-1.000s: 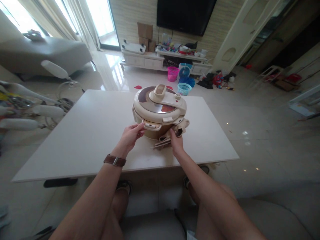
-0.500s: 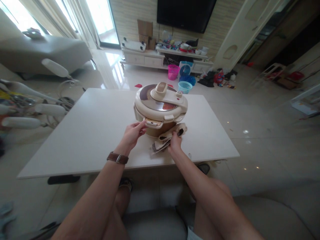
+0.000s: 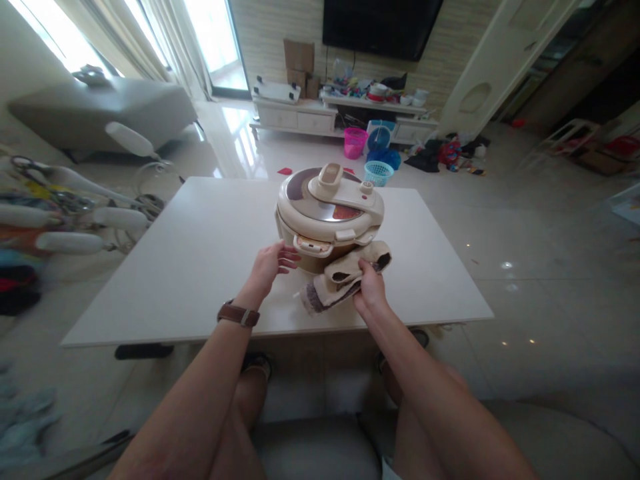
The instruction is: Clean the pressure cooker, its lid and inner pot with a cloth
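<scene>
A cream electric pressure cooker point(image 3: 320, 207) with a shiny lid stands upright on the white table point(image 3: 220, 247). My right hand point(image 3: 371, 285) grips a folded beige cloth point(image 3: 345, 277) with a dark border, in front of the cooker's lower body. My left hand point(image 3: 273, 263), fingers apart, is beside the cooker's front handle point(image 3: 313, 245); whether a fingertip touches the cooker I cannot tell. The cloth covers part of the cooker's base. A brown-strapped watch point(image 3: 239, 313) is on my left wrist.
Beyond the table are a pink basket point(image 3: 355, 143), a light blue basket point(image 3: 379, 173) and a white TV cabinet point(image 3: 295, 120) with clutter on it. White padded arms of an object point(image 3: 123, 217) stand at the left. A grey sofa point(image 3: 320, 448) is beneath me.
My left hand has let go of the cooker's front handle and its fingers have spread. My right hand has lifted the cloth slightly, and more of its folds show. The view has shifted a little.
</scene>
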A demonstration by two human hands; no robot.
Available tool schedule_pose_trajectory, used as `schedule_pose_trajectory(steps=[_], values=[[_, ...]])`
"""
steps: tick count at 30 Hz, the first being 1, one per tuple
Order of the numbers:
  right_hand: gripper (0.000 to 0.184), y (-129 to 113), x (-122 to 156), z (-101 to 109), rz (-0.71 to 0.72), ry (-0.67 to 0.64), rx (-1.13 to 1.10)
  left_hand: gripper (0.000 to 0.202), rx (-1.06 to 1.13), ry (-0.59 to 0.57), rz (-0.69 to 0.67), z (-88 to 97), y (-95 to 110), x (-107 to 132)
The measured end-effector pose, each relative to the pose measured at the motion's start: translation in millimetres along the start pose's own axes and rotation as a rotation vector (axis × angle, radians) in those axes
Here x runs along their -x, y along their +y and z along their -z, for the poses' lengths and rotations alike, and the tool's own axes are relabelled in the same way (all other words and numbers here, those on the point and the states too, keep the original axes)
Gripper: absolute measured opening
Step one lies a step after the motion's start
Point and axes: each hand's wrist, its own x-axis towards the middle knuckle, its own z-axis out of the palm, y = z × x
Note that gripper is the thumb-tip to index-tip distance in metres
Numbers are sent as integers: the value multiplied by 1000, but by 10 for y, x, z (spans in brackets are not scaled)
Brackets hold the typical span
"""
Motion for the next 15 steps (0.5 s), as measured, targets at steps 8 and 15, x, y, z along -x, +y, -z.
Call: schedule_pose_trajectory(steps=[8, 15], values=[[18, -280, -413, 148, 129, 11, 84, 24, -766, -126, -37, 133, -487, -137], [17, -312, -439, 94, -4, 14, 82, 30, -530, -709, 226, -319, -498, 256]])
